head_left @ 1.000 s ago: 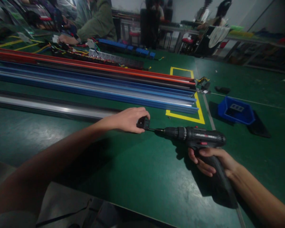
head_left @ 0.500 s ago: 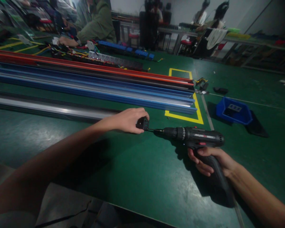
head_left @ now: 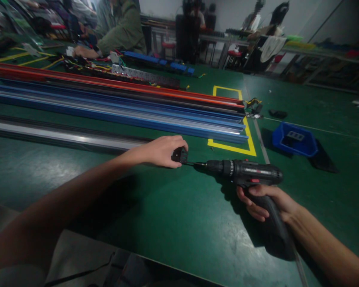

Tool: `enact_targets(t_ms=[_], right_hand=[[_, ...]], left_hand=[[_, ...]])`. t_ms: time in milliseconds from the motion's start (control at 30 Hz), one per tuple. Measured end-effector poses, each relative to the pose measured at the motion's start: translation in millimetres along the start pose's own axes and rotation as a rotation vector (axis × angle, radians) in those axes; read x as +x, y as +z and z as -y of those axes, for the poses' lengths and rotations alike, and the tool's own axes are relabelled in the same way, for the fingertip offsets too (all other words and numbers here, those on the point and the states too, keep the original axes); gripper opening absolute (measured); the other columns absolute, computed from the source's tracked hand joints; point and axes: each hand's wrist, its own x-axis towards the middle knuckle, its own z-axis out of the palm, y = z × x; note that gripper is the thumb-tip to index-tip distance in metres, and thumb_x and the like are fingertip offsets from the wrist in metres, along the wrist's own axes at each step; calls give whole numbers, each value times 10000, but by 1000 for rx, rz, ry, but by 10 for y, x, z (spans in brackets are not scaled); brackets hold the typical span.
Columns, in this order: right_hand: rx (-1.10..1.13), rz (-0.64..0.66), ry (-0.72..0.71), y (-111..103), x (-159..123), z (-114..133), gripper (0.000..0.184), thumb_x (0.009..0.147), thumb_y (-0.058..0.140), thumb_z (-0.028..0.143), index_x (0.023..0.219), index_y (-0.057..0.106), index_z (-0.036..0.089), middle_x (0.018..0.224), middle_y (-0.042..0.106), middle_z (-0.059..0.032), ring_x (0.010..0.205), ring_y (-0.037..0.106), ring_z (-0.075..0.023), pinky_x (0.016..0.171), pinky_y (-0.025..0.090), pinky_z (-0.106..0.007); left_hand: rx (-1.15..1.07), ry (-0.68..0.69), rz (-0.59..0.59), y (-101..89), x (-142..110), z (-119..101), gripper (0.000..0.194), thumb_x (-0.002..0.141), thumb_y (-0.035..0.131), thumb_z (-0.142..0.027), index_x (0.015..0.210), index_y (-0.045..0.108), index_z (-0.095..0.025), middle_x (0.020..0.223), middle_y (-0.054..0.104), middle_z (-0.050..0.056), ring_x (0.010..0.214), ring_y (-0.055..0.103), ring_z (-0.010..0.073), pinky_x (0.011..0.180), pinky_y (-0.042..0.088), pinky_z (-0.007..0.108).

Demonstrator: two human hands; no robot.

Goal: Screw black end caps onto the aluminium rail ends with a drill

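The left hand grips the black end piece at the right end of the dark-and-silver bar, on the green table. To its right, 1 drill, its bit pointing left and reaching the end piece, is gripped by the handle in the right hand. Farther right sits 1 blue bin.
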Motion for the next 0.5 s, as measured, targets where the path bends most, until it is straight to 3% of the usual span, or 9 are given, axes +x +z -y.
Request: enact_targets(t_ms=[500], right_hand=[[-27,30,-16,29,15,15,238,905,623,254,1002,746,74,851,682,-102,417,504,-48,466,533,-201]], left_hand=[[17,20,23,6,-6,13,403,828,696,-426,1168,633,-218,1087,605,60,967,600,213,833,435,313]])
